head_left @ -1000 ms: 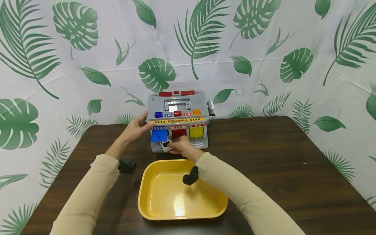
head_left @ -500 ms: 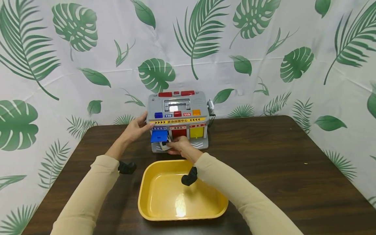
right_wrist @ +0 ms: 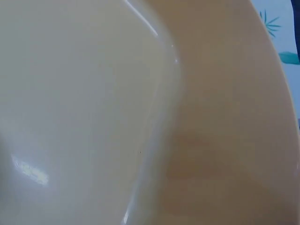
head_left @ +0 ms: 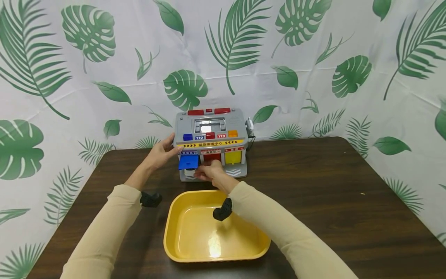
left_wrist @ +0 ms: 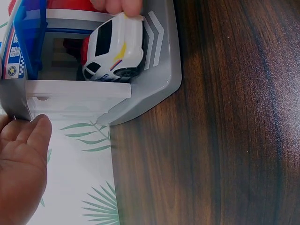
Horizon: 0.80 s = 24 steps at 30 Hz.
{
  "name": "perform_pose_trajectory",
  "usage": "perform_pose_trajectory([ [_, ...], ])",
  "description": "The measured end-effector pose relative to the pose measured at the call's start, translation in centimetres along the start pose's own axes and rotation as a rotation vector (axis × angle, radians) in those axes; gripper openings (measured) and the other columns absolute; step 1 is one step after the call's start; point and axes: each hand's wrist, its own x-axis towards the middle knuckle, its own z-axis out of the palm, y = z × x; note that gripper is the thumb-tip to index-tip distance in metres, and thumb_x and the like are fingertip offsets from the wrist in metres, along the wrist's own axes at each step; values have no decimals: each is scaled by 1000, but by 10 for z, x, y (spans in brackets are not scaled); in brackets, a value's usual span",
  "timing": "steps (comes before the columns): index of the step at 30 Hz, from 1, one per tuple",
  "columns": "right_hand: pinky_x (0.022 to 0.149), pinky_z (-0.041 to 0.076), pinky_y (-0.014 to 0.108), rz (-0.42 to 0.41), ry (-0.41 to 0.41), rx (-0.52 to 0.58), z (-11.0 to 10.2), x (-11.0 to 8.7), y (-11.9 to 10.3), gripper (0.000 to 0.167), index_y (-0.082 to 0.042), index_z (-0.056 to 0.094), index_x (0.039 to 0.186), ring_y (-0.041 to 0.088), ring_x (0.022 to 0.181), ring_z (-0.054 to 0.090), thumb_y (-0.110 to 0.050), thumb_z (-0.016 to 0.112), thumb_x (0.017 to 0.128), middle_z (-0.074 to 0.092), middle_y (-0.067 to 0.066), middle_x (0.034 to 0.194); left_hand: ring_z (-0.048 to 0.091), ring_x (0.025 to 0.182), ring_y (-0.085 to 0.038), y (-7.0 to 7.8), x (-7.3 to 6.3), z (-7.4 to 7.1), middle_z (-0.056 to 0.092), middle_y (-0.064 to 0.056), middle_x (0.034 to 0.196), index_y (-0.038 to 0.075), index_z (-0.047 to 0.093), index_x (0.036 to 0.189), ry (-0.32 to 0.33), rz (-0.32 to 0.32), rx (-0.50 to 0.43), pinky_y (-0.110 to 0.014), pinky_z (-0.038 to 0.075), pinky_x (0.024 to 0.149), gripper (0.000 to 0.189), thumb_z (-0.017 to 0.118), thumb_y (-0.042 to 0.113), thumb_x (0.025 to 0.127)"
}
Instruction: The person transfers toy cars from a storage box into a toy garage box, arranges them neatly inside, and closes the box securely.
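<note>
A white toy car [left_wrist: 117,51] with dark windows and a yellow mark sits at the left bay of a grey toy emergency station [head_left: 233,120], partly inside it. The raised blue flap door [head_left: 189,162] hides part of the car in the head view. My right hand [head_left: 211,171] is at the car's right side; its fingertips [left_wrist: 123,6] pinch the car's edge, with the thumb's place hidden in the left wrist view. My left hand [head_left: 160,155] rests against the station's left end, fingers fairly straight at the roof edge.
A yellow tray [head_left: 181,248] stands on the dark wooden table [head_left: 331,205] in front of the station, under my right forearm; its inside fills the right wrist view. Red [head_left: 211,157] and yellow [head_left: 233,157] doors are beside the blue one. A leaf-print cloth [head_left: 139,69] hangs behind.
The white toy car has straightened and gone further into the left bay, under the blue flap. My right hand has shifted slightly left with it; my left hand stays on the station.
</note>
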Motion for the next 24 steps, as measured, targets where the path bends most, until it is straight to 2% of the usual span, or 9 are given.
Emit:
perform_pose_trajectory([
  [2, 78, 56, 33, -10, -5, 19, 2, 0, 1, 21, 4, 57, 111, 31, 89, 69, 0, 59, 90, 68, 19, 95, 26, 140, -33, 1, 0, 0, 15, -10, 157, 13, 6, 152, 1, -3, -1, -48, 28, 110, 85, 58, 41, 91],
  [5, 84, 54, 39, -17, -27, 45, 5, -2, 3, 18, 4, 54, 109, 33, 93, 68, 4, 55, 91, 65, 18, 95, 25, 140, -35, 2, -1, -1, 13, -11, 158, 11, 6, 152, -6, -4, -8, -48, 27, 111, 83, 58, 37, 92],
  [12, 90, 51, 41, 5, -41, 83, 9, -4, 8, 18, -1, 48, 98, 32, 97, 64, 15, 46, 89, 52, 10, 87, 23, 140, -38, 5, -1, 0, 10, -15, 157, 6, 5, 151, -21, -12, -45, -50, 25, 111, 81, 58, 27, 94],
  [19, 93, 50, 39, -42, -16, 102, 8, 0, 8, 23, 7, 54, 112, 25, 92, 61, 11, 51, 90, 58, 15, 100, 25, 140, -36, 0, -1, 0, 12, -11, 158, 9, 6, 152, 1, 18, -8, -48, 28, 110, 84, 59, 36, 92],
  [24, 95, 49, 39, -58, -35, 83, 7, 1, 6, 31, 6, 56, 120, 22, 88, 55, 10, 49, 90, 59, 16, 109, 25, 140, -36, -1, 0, 2, 14, -12, 157, 9, 7, 152, 6, 21, -10, -49, 28, 110, 85, 59, 38, 92],
])
